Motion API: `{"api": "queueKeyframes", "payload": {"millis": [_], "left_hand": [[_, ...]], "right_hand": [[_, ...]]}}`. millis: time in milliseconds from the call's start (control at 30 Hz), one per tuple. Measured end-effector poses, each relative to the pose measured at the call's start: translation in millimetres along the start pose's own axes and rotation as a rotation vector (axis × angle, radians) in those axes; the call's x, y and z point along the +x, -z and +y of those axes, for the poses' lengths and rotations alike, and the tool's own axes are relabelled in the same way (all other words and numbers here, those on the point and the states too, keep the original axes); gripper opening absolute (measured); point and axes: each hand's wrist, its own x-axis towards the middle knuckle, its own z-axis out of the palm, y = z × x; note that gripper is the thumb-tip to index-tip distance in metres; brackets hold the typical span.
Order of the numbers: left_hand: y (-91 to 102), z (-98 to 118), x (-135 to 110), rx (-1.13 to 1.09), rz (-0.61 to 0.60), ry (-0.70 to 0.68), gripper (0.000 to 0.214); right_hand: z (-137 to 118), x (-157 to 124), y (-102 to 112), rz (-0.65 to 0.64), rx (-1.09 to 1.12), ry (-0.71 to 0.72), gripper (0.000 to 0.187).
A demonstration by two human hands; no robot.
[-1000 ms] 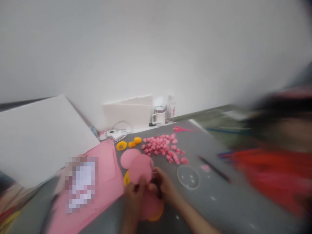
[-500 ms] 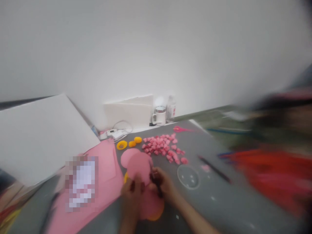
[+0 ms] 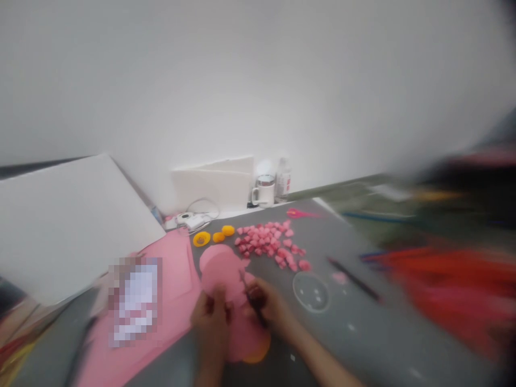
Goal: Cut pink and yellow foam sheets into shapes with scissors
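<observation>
Over the grey surface (image 3: 338, 328), the left hand (image 3: 210, 320) has its fingers clamped on the near edge of a pink disc (image 3: 221, 275), while the right hand (image 3: 271, 305) has its fingers wrapped around a blurred dark tool (image 3: 257, 306) at the disc's right edge. Pink pieces (image 3: 264, 239) lie beyond, a mug (image 3: 265, 195) farther back.

Looking like a craft workspace, showing pink sheets (image 3: 175, 301) and many small pink pieces (image 3: 262, 241) on a grey worktop (image 3: 346, 336).

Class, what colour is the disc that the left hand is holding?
Pink; the head view shows it best, with the disc in the left hand.
</observation>
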Motion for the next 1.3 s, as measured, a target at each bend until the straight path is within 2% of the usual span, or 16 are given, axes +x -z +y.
{"api": "queueKeyframes", "payload": {"millis": [167, 267, 367, 533, 667, 733, 867, 1067, 1200, 1300], "left_hand": [[1.3, -3.8, 2.4, 0.076, -0.069, 0.023, 0.034], [-0.4, -6.7, 2.1, 0.026, -0.089, 0.035, 0.034], [-1.8, -6.4, 0.8, 0.017, -0.096, 0.039, 0.034], [-2.2, 2.2, -2.5, 0.129, -0.104, 0.004, 0.034], [-3.1, 3.3, -3.7, 0.157, -0.086, -0.007, 0.032], [-4.7, 2.7, -4.0, 0.130, -0.089, -0.002, 0.032], [-8.2, 4.0, -4.1, 0.076, -0.186, -0.025, 0.029], [-7.6, 6.4, -2.4, 0.236, -0.248, -0.087, 0.034], [-8.3, 0.0, -0.7, 0.230, -0.311, -0.111, 0.037], [-8.9, -7.1, 0.3, 0.220, -0.321, -0.119, 0.036]], "right_hand": [[-2.6, 2.8, 3.7, -0.035, 0.097, 0.032, 0.046], [-1.3, 3.8, 4.3, -0.045, 0.147, 0.033, 0.049], [1.8, 3.9, 2.6, -0.060, 0.178, 0.018, 0.045], [6.6, 3.6, -3.6, -0.023, 0.216, 0.009, 0.043], [0.7, 2.7, -8.8, -0.017, 0.260, -0.003, 0.037], [-5.3, 2.0, -10.3, 0.006, 0.248, -0.013, 0.036], [-14.1, 0.4, -10.5, 0.043, 0.207, -0.020, 0.039], [-19.0, 0.1, -7.6, 0.030, 0.210, 0.006, 0.037], [-23.0, 2.9, -3.6, 0.036, 0.175, 0.084, 0.038], [-22.4, 4.2, -1.5, 0.016, 0.162, 0.092, 0.037]]}}
